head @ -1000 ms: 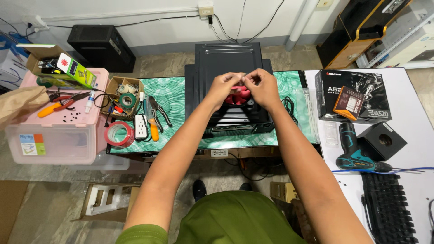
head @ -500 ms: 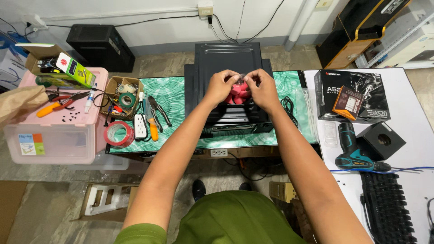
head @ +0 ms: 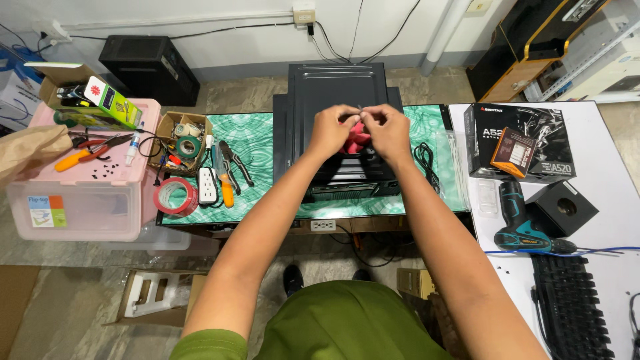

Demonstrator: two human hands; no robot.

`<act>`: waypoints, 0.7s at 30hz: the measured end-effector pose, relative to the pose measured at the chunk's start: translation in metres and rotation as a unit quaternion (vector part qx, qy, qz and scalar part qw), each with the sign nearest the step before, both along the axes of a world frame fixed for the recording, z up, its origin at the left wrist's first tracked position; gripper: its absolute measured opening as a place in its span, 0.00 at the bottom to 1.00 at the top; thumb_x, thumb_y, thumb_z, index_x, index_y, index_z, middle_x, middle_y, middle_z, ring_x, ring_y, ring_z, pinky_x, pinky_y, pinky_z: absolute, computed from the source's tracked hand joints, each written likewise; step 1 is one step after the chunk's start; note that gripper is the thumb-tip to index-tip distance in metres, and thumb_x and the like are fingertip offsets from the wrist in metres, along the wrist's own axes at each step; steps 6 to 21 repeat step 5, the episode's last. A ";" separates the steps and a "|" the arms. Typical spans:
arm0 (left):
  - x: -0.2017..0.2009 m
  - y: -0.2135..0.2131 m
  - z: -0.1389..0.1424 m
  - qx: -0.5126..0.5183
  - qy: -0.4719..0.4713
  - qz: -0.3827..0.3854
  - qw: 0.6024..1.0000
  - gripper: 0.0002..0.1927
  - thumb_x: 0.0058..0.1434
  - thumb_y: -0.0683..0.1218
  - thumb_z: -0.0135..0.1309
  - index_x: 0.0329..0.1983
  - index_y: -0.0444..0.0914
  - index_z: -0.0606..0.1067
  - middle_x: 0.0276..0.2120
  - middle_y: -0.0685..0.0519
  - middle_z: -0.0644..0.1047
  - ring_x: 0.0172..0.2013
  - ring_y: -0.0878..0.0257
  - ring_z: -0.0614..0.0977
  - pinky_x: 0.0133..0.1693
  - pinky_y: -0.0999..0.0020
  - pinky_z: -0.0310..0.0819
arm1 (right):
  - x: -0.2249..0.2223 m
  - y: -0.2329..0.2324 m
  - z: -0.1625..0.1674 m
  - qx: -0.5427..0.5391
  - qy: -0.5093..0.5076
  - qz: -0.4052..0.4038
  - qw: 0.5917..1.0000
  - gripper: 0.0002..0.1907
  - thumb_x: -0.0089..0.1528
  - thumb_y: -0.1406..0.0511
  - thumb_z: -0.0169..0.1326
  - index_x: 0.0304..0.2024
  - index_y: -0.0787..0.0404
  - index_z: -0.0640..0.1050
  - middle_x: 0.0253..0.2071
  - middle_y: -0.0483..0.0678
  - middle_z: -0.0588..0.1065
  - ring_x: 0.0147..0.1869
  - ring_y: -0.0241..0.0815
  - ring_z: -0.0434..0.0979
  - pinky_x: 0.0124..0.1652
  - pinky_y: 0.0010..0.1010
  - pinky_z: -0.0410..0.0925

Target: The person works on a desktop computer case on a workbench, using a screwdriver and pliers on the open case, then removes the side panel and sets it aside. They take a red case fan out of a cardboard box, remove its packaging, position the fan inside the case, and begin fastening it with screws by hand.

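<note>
Head camera looks down on both hands meeting over a black computer case (head: 337, 93) lying flat on a green-patterned desk (head: 257, 143). Left hand (head: 331, 131) and right hand (head: 387, 131) pinch a small thin piece (head: 359, 109) between their fingertips, possibly a wire or tie, too small to tell. Just below the hands, inside the case, sits a red fan (head: 357, 139). Left of the case lie pliers (head: 235, 162), a white power strip (head: 207, 185) and a roll of red tape (head: 175, 197). Right of it, on a white table (head: 617, 167), rest a cordless screwdriver (head: 523, 223) and a black keyboard (head: 573, 310).
</note>
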State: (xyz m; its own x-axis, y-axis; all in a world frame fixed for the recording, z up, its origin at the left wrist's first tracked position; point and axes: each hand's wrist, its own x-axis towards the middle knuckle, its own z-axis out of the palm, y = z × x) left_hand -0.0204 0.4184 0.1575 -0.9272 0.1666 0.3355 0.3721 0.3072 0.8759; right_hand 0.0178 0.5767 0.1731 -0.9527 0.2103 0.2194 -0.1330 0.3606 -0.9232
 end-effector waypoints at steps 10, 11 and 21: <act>-0.004 0.001 -0.009 0.080 -0.077 -0.056 0.992 0.14 0.62 0.47 0.63 0.48 0.36 0.82 0.42 0.46 0.86 0.45 0.56 0.88 0.48 0.66 0.80 | -0.006 0.012 -0.015 -0.044 0.044 0.086 0.994 0.11 0.67 0.69 0.55 0.50 0.65 0.83 0.44 0.51 0.82 0.40 0.34 0.82 0.42 0.27 0.76; -0.004 0.001 -0.009 0.080 -0.077 -0.056 0.992 0.14 0.62 0.47 0.63 0.48 0.36 0.82 0.42 0.46 0.86 0.45 0.56 0.88 0.48 0.66 0.80 | -0.006 0.012 -0.015 -0.044 0.044 0.086 0.994 0.11 0.67 0.69 0.55 0.50 0.65 0.83 0.44 0.51 0.82 0.40 0.34 0.82 0.42 0.27 0.76; -0.004 0.001 -0.009 0.080 -0.077 -0.056 0.992 0.14 0.62 0.47 0.63 0.48 0.36 0.82 0.42 0.46 0.86 0.45 0.56 0.88 0.48 0.66 0.80 | -0.006 0.012 -0.015 -0.044 0.044 0.086 0.994 0.11 0.67 0.69 0.55 0.50 0.65 0.83 0.44 0.51 0.82 0.40 0.34 0.82 0.42 0.27 0.76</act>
